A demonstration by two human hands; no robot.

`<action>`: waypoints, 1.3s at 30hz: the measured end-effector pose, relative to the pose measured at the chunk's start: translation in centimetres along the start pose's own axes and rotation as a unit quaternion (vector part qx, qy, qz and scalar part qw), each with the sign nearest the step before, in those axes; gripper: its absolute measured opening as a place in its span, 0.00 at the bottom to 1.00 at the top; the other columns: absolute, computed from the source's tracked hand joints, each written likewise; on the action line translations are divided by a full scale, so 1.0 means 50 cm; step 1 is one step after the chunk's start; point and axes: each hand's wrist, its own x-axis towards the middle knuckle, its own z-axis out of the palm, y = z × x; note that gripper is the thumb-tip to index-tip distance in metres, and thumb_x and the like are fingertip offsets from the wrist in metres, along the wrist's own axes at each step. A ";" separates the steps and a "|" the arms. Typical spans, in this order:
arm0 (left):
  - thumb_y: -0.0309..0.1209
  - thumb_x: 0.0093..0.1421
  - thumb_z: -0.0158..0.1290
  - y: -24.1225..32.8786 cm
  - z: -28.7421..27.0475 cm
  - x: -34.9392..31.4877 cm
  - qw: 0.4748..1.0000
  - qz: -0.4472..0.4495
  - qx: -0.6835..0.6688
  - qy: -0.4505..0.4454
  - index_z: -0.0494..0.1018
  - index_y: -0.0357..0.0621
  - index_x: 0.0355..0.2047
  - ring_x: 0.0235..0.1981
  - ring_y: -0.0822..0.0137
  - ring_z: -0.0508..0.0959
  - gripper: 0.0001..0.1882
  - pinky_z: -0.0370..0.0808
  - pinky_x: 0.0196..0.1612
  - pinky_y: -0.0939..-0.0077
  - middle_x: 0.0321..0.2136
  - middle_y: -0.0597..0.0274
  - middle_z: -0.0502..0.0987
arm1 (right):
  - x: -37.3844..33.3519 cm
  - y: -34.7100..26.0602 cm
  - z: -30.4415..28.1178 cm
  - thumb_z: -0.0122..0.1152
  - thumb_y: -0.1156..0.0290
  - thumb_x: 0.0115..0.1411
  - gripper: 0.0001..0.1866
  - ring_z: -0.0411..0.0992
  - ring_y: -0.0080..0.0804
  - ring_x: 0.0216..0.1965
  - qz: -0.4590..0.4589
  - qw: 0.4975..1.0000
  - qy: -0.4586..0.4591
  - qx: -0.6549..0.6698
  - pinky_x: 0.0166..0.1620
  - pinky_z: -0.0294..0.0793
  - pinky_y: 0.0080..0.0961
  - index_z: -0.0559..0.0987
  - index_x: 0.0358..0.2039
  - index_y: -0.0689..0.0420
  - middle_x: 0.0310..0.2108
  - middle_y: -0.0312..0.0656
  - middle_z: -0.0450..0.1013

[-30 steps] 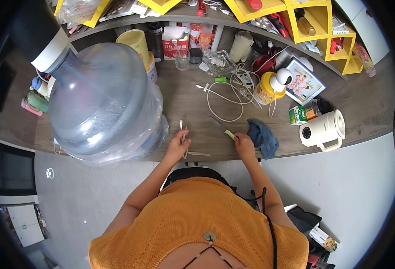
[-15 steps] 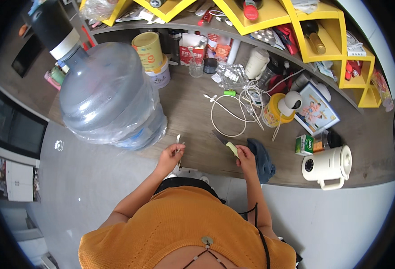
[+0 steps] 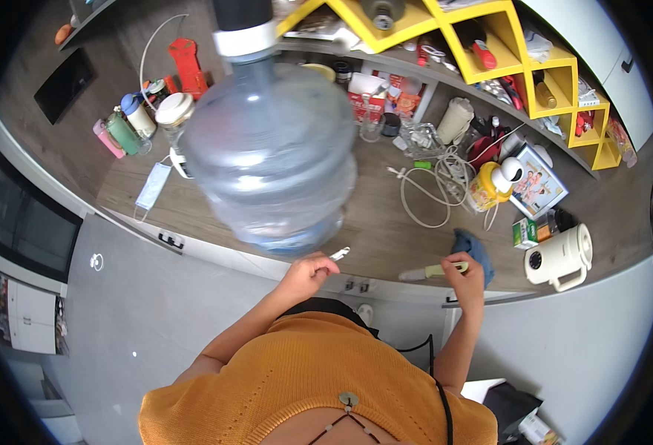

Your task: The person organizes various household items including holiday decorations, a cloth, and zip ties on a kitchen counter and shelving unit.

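My left hand [image 3: 308, 276] is closed at the counter's front edge, just below the big water bottle. From its fingers sticks a small white piece [image 3: 340, 254] that looks like a cable end; the rest is hidden in the hand. My right hand [image 3: 464, 276] grips a small knife [image 3: 434, 271] by its pale green handle, with the blade pointing left over the counter. The blade is somewhat blurred. A dark blue cloth [image 3: 481, 259] lies just beyond and beside my right hand. The two hands are well apart.
A large clear water bottle [image 3: 267, 148] with a pump stands on the wooden counter [image 3: 375, 211]. Right of it lies a coiled white cable [image 3: 408, 206], near a camera on a yellow tub [image 3: 484, 191]. A white kettle [image 3: 560, 259] stands at the right edge, a face mask [image 3: 153, 185] far left.
The view has swung left, showing more of the counter's left side. The knife has turned from pointing away to pointing left. The white piece now tilts to the right.
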 end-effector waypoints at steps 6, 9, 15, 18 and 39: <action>0.14 0.50 0.41 -0.129 -0.239 -0.169 0.998 0.015 -0.004 0.068 0.73 0.38 0.27 0.27 0.72 0.72 0.11 0.69 0.32 0.81 0.26 0.61 0.72 | -0.116 -0.138 0.239 0.54 0.75 0.54 0.03 0.56 0.13 0.13 -0.024 0.992 -0.025 0.120 0.16 0.52 0.11 0.73 0.27 0.61 0.14 0.29 0.62; 0.15 0.48 0.41 -0.145 -0.342 -0.257 0.980 -0.032 -0.039 0.192 0.73 0.37 0.28 0.26 0.70 0.72 0.11 0.69 0.32 0.80 0.27 0.60 0.72 | -0.134 -0.202 0.365 0.54 0.75 0.54 0.05 0.58 0.15 0.14 -0.078 0.978 -0.087 0.173 0.17 0.53 0.12 0.74 0.30 0.62 0.15 0.32 0.64; 0.15 0.50 0.40 -0.207 -0.469 -0.426 0.913 -0.057 -0.121 0.385 0.72 0.35 0.28 0.25 0.73 0.71 0.11 0.69 0.31 0.82 0.28 0.62 0.72 | -0.112 -0.350 0.595 0.54 0.73 0.54 0.09 0.63 0.17 0.16 -0.144 0.950 -0.195 0.197 0.19 0.59 0.12 0.75 0.35 0.62 0.19 0.35 0.69; 0.17 0.52 0.41 -0.234 -0.492 -0.494 0.884 -0.092 -0.134 0.438 0.73 0.36 0.30 0.25 0.75 0.71 0.10 0.68 0.31 0.83 0.27 0.64 0.72 | -0.109 -0.395 0.691 0.53 0.71 0.55 0.10 0.63 0.18 0.16 -0.148 0.940 -0.212 0.224 0.20 0.60 0.12 0.75 0.37 0.61 0.20 0.37 0.70; 0.19 0.56 0.42 -0.269 -0.710 -0.362 0.920 -0.051 -0.137 0.364 0.72 0.36 0.32 0.25 0.76 0.70 0.08 0.68 0.30 0.84 0.28 0.65 0.72 | -0.049 -0.490 0.819 0.51 0.70 0.58 0.10 0.62 0.17 0.18 -0.258 0.931 0.027 0.257 0.21 0.61 0.11 0.71 0.39 0.61 0.22 0.36 0.67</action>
